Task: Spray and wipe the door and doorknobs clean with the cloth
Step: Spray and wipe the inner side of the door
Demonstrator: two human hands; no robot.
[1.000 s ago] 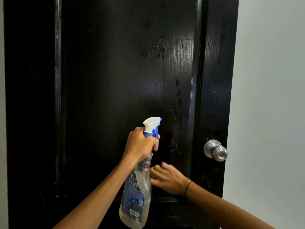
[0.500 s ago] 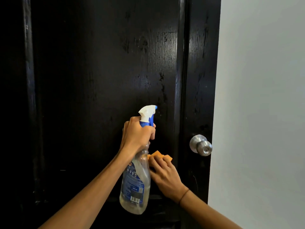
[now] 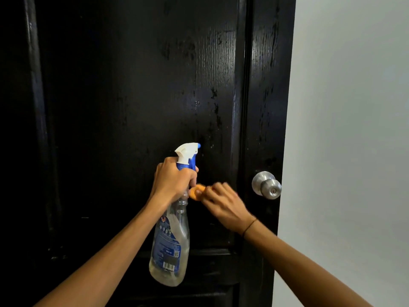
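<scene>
Left hand (image 3: pixel 171 181) clenched round spray bottle (image 3: pixel 170 244) neck, nozzle facing black door (image 3: pixel 132 96). Right hand (image 3: pixel 223 201) pinching orange cloth (image 3: pixel 195 191) against panel, beside doorknob (image 3: pixel 266 185). Risk imo: spray hits cloth hand, drips streak glossy paint.

To your right, a plain pale wall (image 3: pixel 354 129) fills the scene from top to bottom, evenly lit and unmarked. At the far left, you see a dim dark strip (image 3: pixel 11 151); it may be a frame or shadow, too dark to tell.
</scene>
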